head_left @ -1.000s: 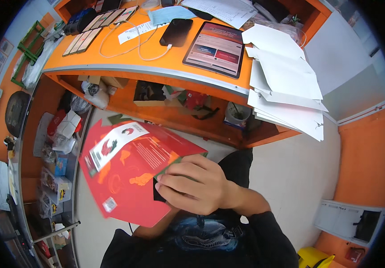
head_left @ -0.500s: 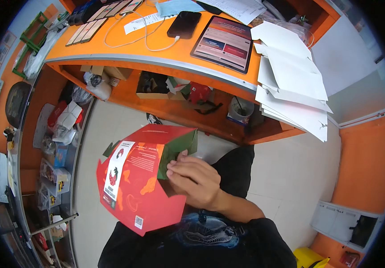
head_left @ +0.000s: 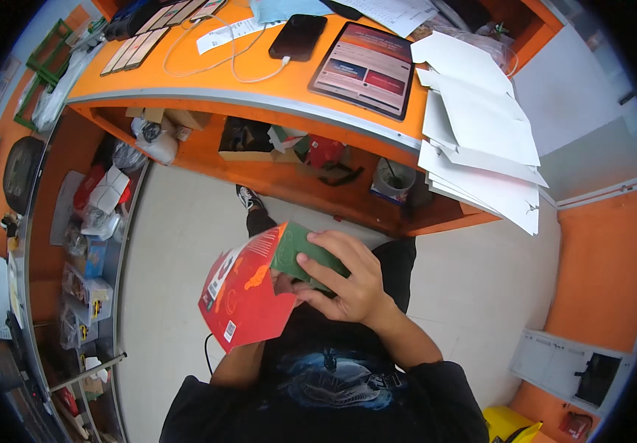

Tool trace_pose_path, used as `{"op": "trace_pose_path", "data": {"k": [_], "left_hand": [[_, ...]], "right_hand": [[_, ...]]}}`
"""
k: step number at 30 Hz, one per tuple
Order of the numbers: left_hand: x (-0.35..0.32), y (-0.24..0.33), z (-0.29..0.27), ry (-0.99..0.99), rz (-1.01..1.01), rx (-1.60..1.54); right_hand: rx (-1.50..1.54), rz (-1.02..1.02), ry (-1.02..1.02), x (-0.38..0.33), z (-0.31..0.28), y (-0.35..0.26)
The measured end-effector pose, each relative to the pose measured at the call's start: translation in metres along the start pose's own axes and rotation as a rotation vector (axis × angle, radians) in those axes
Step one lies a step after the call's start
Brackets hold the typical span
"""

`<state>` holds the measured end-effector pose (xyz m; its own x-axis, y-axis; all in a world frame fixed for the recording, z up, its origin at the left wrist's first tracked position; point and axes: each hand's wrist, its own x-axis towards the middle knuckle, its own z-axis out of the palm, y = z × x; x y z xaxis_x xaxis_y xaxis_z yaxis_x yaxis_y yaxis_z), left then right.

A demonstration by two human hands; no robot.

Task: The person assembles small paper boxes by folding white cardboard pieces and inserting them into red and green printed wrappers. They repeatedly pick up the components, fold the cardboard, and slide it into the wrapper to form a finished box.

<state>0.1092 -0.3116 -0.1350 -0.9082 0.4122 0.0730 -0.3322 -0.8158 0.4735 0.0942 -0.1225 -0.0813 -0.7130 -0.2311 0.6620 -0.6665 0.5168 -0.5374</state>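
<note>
Fingers of right hand point(head_left: 352, 284) gripping red-and-green carton point(head_left: 248, 295), left hand hidden behind it

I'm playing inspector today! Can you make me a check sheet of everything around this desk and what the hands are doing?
Surface: orange counter, curved grey edge.
Job's things: red carton, partly folded, green flap.
Clutter: tablet, black phone, stack of flat white cartons, shelf oddments below.
Hands: right hand presses the green flap; left hand mostly hidden behind the carton.
Cables: white cable to the phone.
Surroundings: pale floor, orange walls, side shelf with packets.
</note>
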Motion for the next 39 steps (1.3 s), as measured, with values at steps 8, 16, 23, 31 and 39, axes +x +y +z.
{"op": "trace_pose_path", "data": {"k": [8,16,23,31,39], "left_hand": [[0.013,-0.012,0.031,0.018,0.0,0.479],[0.031,-0.039,0.009,0.633,0.146,1.017],[0.046,-0.037,0.0,0.21,0.315,1.346],[0.039,-0.024,-0.002,-0.2,0.444,1.891],[0.032,0.009,0.0,-0.597,0.288,2.011]], "right_hand": [[-0.232,0.095,0.235,-0.025,0.002,0.026],[0.274,0.794,0.957,-0.101,0.013,0.053],[0.086,0.914,0.666,-0.154,0.032,0.039],[1.208,1.031,0.212,-0.111,0.005,0.023],[1.374,1.129,0.411,-0.079,0.016,0.053]]}}
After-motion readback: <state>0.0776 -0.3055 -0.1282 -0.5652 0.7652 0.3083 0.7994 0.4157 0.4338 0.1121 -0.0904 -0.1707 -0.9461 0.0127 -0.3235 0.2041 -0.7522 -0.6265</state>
